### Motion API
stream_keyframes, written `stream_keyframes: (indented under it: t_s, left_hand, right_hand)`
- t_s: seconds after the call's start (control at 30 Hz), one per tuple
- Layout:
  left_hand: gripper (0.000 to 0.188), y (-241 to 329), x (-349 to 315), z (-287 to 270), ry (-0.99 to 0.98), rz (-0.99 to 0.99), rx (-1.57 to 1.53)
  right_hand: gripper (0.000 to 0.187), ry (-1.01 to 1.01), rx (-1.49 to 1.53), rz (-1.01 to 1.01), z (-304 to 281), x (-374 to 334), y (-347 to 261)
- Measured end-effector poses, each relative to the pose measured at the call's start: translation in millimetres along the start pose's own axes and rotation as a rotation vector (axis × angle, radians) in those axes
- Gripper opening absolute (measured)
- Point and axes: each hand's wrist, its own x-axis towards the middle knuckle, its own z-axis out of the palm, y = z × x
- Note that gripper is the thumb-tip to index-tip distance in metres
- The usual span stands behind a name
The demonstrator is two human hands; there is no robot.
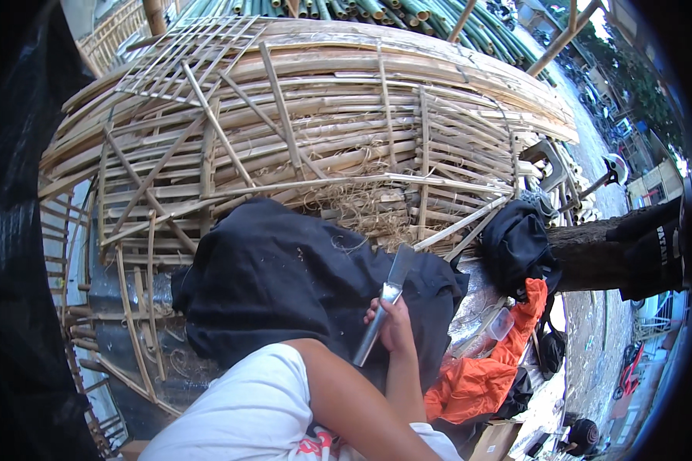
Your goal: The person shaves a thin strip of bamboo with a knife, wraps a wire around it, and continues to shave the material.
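My right hand (pixel 394 326) is closed around the silver tube-like handle of a broad-bladed machete (pixel 400 266). Its blade points away from me, over the black cloth (pixel 277 269) draped across my lap. The blade's tip is close to the near end of a pale bamboo strip (pixel 461 224); whether they touch I cannot tell. My left arm (pixel 357 396) bends at the elbow and crosses toward the lower right, its hand out of the picture.
Stacked split bamboo (pixel 315 61) and lattice frames (pixel 469 146) lie beyond the cloth, with curly shavings (pixel 361 203) among them. An orange cloth (pixel 477 388), a clear plastic container (pixel 500 324) and a black bag (pixel 519 242) lie on the right. Green bamboo poles (pixel 369 9) are piled at the back.
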Motion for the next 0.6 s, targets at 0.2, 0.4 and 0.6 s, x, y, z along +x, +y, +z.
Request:
stream_keyframes:
  t_s: [0.2, 0.4, 0.6]
  left_hand:
    - [0.032, 16, -5, -17, 0.058, -0.034, 0.026]
    - [0.034, 29, -3, -19, 0.039, -0.077, 0.023]
    - [0.036, 37, -3, -29, -0.025, -0.21, 0.014]
  right_hand:
    - [0.034, 0.028, -0.009, 0.013, -8, 0, 0]
    - [0.033, 0.04, -0.023, 0.007, -5, -1, 0]
    - [0.027, 0.142, 0.158, 0.035, -3, -4, -18]
